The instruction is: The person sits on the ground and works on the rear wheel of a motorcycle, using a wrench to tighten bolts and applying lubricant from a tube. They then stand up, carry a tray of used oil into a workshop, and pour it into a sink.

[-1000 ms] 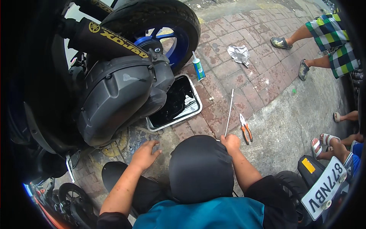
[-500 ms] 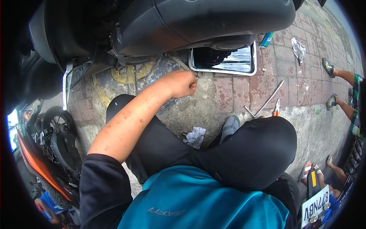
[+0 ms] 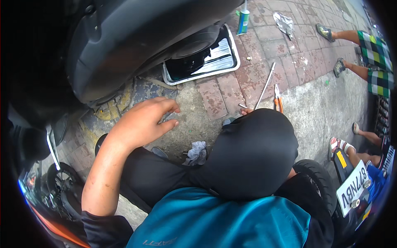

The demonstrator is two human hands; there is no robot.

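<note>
My left hand (image 3: 149, 124) hangs open above the stained concrete, its fingers loosely bent. My right hand (image 3: 247, 111) shows only fingertips at the bent end of a long metal rod tool (image 3: 265, 84); my knee hides the rest, so its grip is unclear. Orange-handled pliers (image 3: 278, 103) lie right of the rod. A white-rimmed tray (image 3: 235, 58) of dark liquid sits under the black scooter body (image 3: 124, 33). A green-and-white tube (image 3: 243, 22) stands beyond the tray. A crumpled rag (image 3: 196, 153) lies between my legs, another (image 3: 283, 25) on the pavers.
Two legs in checked shorts (image 3: 378, 82) stand at the right edge, with other people's sandalled feet (image 3: 339, 146) lower down. A motorcycle wheel and plate (image 3: 314, 177) are close behind my right side. Another motorcycle (image 3: 66, 194) stands at lower left.
My left hand has loosened from a curled shape half a second ago and now hangs with fingers apart. My view has swung about, bringing the tray higher in the picture than half a second ago.
</note>
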